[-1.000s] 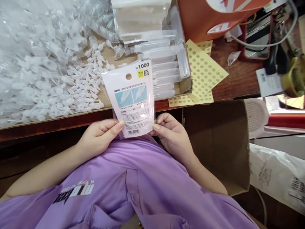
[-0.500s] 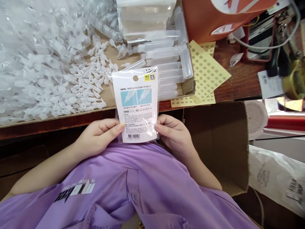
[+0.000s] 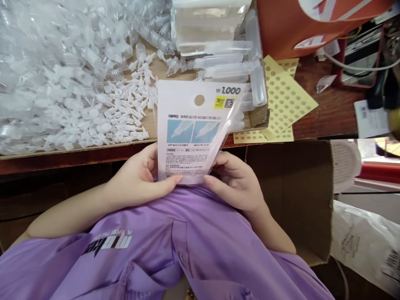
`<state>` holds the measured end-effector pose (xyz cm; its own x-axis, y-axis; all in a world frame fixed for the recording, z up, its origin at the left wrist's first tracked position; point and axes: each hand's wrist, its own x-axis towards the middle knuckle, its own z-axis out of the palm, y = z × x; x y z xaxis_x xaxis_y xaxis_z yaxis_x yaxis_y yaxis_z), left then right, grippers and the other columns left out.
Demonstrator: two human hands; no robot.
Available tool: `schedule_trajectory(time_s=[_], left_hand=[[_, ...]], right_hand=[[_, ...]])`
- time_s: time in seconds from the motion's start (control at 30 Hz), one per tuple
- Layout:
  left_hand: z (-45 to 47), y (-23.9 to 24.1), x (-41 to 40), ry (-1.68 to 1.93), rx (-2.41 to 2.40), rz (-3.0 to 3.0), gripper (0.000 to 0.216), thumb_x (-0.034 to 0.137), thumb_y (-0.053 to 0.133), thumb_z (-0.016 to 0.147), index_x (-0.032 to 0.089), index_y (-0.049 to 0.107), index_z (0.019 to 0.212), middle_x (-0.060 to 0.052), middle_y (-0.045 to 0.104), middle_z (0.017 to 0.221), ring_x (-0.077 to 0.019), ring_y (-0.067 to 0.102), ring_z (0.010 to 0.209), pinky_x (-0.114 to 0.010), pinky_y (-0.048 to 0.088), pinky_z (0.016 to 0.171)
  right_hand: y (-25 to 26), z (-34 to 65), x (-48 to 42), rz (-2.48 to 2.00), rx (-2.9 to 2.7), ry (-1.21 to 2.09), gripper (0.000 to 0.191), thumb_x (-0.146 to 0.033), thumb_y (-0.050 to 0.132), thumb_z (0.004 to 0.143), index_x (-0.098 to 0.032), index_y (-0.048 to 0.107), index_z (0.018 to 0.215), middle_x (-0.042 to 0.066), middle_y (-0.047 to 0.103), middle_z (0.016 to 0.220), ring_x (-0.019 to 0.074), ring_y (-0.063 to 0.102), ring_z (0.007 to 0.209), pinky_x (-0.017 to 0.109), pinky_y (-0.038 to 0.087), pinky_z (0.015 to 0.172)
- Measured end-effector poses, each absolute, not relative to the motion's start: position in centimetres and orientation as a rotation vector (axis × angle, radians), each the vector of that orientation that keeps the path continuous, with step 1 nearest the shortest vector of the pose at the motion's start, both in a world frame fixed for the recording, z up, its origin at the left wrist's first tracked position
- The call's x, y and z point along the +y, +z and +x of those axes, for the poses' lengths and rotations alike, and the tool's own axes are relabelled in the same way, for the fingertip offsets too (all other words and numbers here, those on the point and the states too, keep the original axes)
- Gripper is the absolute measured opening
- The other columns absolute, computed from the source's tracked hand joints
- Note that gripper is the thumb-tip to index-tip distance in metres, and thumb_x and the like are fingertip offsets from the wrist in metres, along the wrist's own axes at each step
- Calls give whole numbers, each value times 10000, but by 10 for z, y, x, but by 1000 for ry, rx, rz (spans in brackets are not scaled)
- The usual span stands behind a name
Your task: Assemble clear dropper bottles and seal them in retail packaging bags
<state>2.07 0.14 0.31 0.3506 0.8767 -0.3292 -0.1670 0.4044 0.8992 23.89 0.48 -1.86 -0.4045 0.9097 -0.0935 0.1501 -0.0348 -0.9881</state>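
Note:
Between my hands is a clear plastic packet with a white printed card (image 3: 190, 125) in it. The card has a round hole near the top, a yellow label, blue pictures and small print. My left hand (image 3: 140, 177) is closed on its lower left edge, thumb across the bottom. My right hand (image 3: 239, 179) grips the lower right side, thumb at the bottom edge and fingers behind. The packet tilts toward the camera; anything behind the card is hidden. Past it, translucent tubes (image 3: 226, 71) lie in a cardboard tray, beside a heap of small white nozzle tips (image 3: 125, 116).
Clear plastic bottle parts (image 3: 62, 41) are piled at the left. Clear bags (image 3: 209, 29) lie on the tray. Yellow sticker sheets (image 3: 287, 96), an orange bag (image 3: 287, 29) and a phone-like device (image 3: 359, 62) are to the right. Below the table edge stands an open cardboard box (image 3: 290, 196).
The packet's top has tipped nearer the camera, so it looks larger. Both thumbs have slid down to its bottom edge. The view has shifted slightly left.

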Motion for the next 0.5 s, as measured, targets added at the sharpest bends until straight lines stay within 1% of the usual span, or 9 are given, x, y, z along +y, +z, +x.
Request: schedule_trajectory(time_s=[0.07, 0.1, 0.13, 0.2, 0.27, 0.33, 0.43, 0.5], left_hand=[[23, 3, -1, 850, 982, 1020, 351, 56, 693, 786, 172, 584, 1099, -77, 724, 1229, -178, 721, 1055, -300, 548, 1005], [23, 3, -2, 847, 986, 1072, 318, 58, 677, 789, 174, 590, 1072, -79, 720, 1236, -182, 721, 1052, -310, 545, 1010], [22, 4, -2, 826, 993, 1114, 285, 63, 664, 795, 178, 595, 1047, -78, 719, 1236, -186, 720, 1056, -314, 544, 1011], [18, 8, -1, 752, 1005, 1154, 261, 78, 657, 805, 188, 612, 1037, -76, 727, 1213, -195, 715, 1071, -311, 550, 999], [12, 12, 1, 676, 1017, 1128, 298, 90, 672, 803, 200, 638, 1078, -76, 744, 1170, -206, 714, 1077, -313, 565, 974], [4, 16, 4, 646, 1004, 1047, 356, 97, 692, 792, 214, 663, 1127, -80, 756, 1133, -226, 715, 1076, -331, 585, 942], [-3, 17, 7, 633, 942, 877, 369, 109, 699, 799, 237, 700, 1145, -83, 753, 1149, -253, 700, 1113, -354, 594, 931], [-4, 16, 9, 605, 873, 753, 380, 114, 706, 796, 249, 715, 1152, -81, 746, 1174, -270, 686, 1140, -361, 592, 936]], right_hand=[[-15, 233, 5, -1179, -1678, 1410, 284, -308, 728, 801, -215, 614, 1045, 44, 709, 1001, 174, 680, 902, 311, 568, 812], [-13, 230, 5, -1216, -1719, 1353, 346, -309, 748, 781, -214, 610, 1084, 50, 714, 1038, 185, 685, 930, 317, 569, 829], [-11, 227, 5, -1261, -1752, 1295, 369, -308, 757, 771, -213, 613, 1098, 53, 718, 1049, 191, 687, 934, 317, 569, 829], [-6, 225, 7, -1324, -1769, 1265, 308, -310, 748, 778, -208, 640, 1048, 54, 727, 1011, 193, 690, 892, 316, 571, 801], [-1, 228, 8, -1319, -1714, 1396, 192, -311, 720, 803, -202, 656, 949, 48, 725, 919, 185, 685, 822, 318, 575, 758], [3, 232, 10, -1262, -1619, 1554, 117, -296, 701, 819, -201, 652, 866, 35, 710, 834, 167, 668, 756, 310, 573, 716], [5, 236, 12, -1165, -1455, 1730, 63, -253, 696, 824, -203, 657, 822, 11, 687, 752, 123, 627, 653, 263, 550, 625], [4, 239, 14, -1093, -1337, 1869, 60, -256, 703, 827, -205, 675, 815, 7, 696, 744, 109, 625, 617, 243, 538, 581]])
